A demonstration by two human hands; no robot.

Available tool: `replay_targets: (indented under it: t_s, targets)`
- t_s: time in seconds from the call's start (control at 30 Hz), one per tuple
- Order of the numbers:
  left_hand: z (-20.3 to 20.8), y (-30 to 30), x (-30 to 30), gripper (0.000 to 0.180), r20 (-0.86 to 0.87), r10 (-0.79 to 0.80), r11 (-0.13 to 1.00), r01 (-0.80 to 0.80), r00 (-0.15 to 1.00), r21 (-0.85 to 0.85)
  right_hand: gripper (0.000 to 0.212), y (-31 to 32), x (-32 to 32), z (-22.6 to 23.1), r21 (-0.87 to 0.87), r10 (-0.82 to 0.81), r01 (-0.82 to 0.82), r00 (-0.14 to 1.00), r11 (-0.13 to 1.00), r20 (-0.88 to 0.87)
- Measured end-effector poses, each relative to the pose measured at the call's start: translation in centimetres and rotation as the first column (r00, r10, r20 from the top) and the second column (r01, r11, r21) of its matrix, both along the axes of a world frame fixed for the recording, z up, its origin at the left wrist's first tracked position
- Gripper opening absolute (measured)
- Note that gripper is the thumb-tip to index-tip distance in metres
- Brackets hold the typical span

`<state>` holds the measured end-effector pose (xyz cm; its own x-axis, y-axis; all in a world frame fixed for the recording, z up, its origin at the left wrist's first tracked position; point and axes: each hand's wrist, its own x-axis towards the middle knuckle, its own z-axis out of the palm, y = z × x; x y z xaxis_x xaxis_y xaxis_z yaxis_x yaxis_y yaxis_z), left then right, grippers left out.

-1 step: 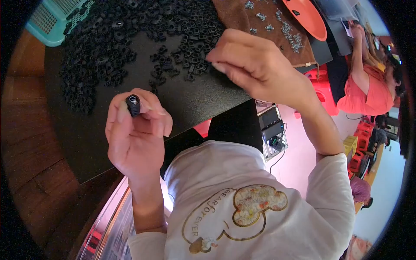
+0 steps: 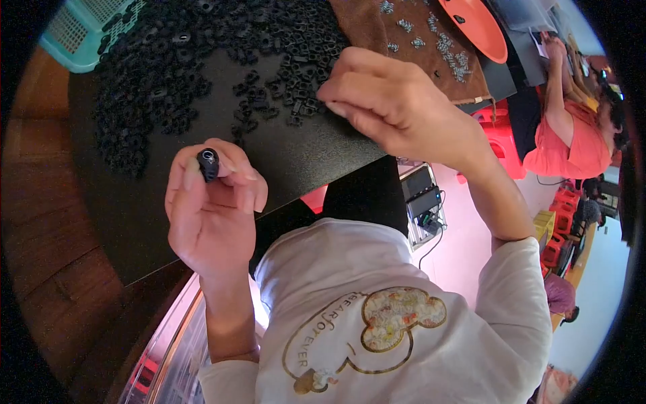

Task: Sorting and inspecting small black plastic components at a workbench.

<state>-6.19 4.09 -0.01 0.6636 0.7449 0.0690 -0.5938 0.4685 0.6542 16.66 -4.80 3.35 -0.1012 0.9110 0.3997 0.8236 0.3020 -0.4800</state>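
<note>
Black ribbed piece (image 2: 208, 167), a pale ring showing on its top, sat between the thumb and fingers of the left hand (image 2: 219, 209), over the near left part of the dark surface (image 2: 289, 161). Fingertips of the right hand (image 2: 404, 101) were pinched narrow beside the loose black parts (image 2: 148, 74); whether they held anything, one could not tell. Silvery metal pieces (image 2: 445, 54) lay far right on a brown cloth (image 2: 367, 27).

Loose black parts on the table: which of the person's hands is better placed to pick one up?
Probably the right hand: its fingertips are beside the loose black parts, though whether they hold anything is unclear. The left hand is occupied, holding a small black piece.
</note>
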Motion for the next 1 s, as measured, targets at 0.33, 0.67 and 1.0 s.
replay_targets:
  t_s: [0.33, 0.67, 1.0]
  targets:
    - [-0.4, -0.1, 0.2, 0.024, -0.016, -0.023, 1.0, 0.023, 1.0, -0.008, 0.015, 2.6, -2.0, 0.0, -0.12, 0.073, -0.033, 0.933, 0.992, 0.353]
    - [-0.5, 0.2, -0.1, 0.023, 0.016, -0.025, 0.999, 0.026, 1.0, -0.037, 0.012, 4.5, -3.2, 0.8, -0.14, 0.116, -0.069, 0.923, 0.988, 0.366]
    - [-0.8, 0.1, -0.1, 0.022, 0.049, -0.049, 0.998, 0.051, 0.998, -0.027, 0.016, 5.9, -4.0, 0.6, -0.127, 0.122, -0.077, 0.905, 0.989, 0.407]
